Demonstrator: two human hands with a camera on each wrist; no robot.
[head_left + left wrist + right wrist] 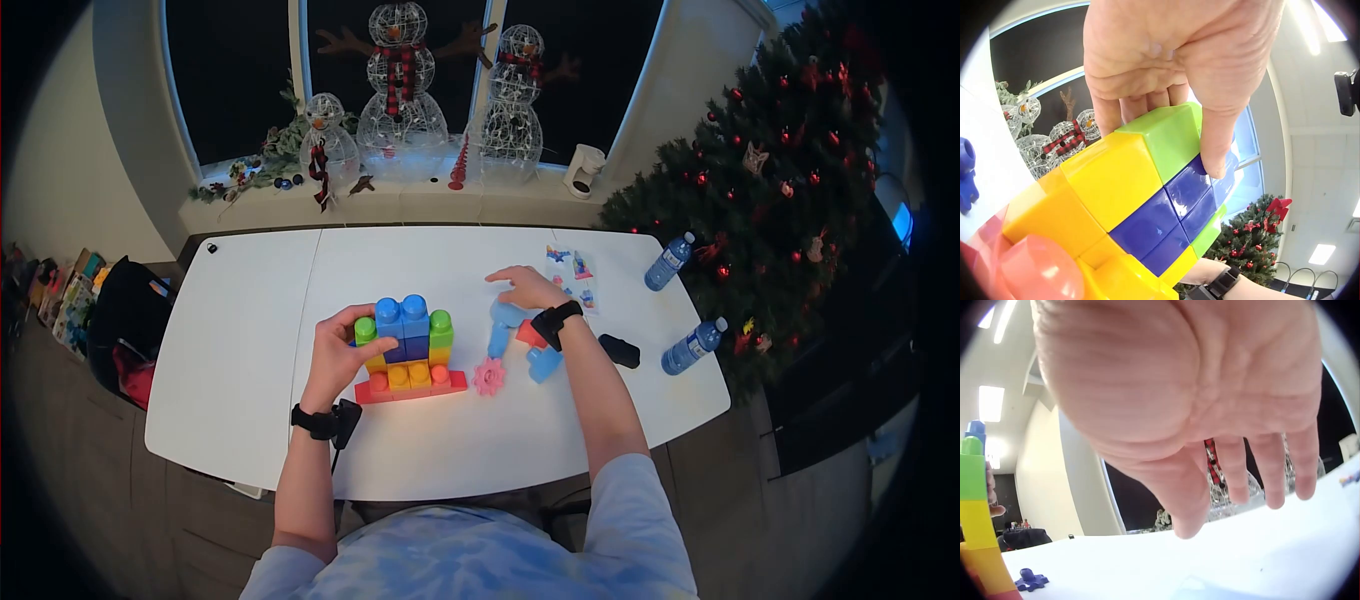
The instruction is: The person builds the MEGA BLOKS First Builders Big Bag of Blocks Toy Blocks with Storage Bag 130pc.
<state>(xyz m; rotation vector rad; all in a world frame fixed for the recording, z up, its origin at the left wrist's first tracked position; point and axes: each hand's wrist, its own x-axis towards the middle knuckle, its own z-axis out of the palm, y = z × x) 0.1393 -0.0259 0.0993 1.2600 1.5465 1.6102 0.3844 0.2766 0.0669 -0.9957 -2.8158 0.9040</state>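
A block wall (415,345) of large toy building blocks stands on the white table, with blue and green studs on top, purple and yellow below, and a red base. My left hand (338,348) grips its upper left side, the thumb (1214,150) across the front over a green and a purple block and the fingers behind. My right hand (527,288) is held over the table with fingers extended and nothing in it. Just below it lie a light blue toy piece (500,340) and a pink gear (489,376). A purple gear (1032,580) lies beyond the wall.
By the right forearm are a red piece (530,334) and a second blue piece (543,364). A printed picture sheet (570,262), a black object (620,350) and two water bottles (694,346) occupy the right side. A decorated Christmas tree (770,180) stands past the right edge.
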